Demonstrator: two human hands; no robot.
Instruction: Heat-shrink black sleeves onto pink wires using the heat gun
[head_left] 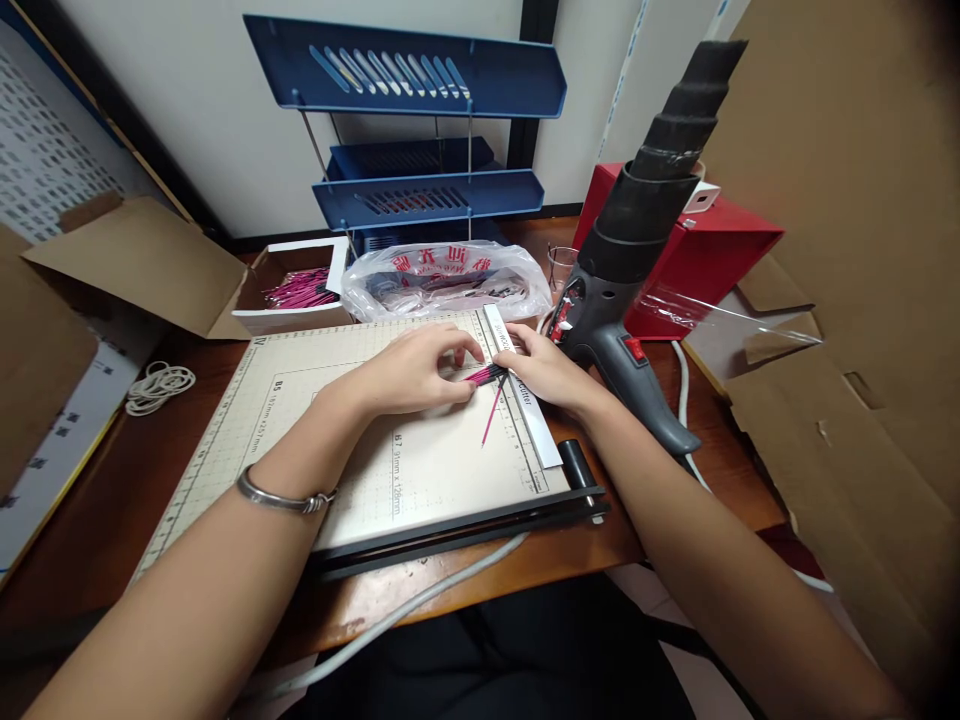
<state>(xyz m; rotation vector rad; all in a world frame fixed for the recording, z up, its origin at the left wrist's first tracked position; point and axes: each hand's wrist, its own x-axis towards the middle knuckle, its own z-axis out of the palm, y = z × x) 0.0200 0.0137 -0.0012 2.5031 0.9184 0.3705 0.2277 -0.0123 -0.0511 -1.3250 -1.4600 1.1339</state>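
A beige paper cutter board (300,400) with a printed grid lies on the wooden desk. My left hand (416,368) rests on the board, its fingers curled and pressing a small bundle of pink and black wires (486,375) against the white cutting rail (525,395). My right hand (546,368) lies on the rail from the other side, fingertips meeting the same bundle. One loose pink wire (493,412) lies slanted on the board just below the bundle. A metal bangle circles my left wrist.
A dark heat gun (637,250) stands right of the board, its white cable (420,610) running off the desk edge. Behind are a plastic bag (442,280), a box of pink wires (296,290), blue trays (420,120), a red box (720,250). Cardboard stands on both sides; rubber bands (157,385) lie left.
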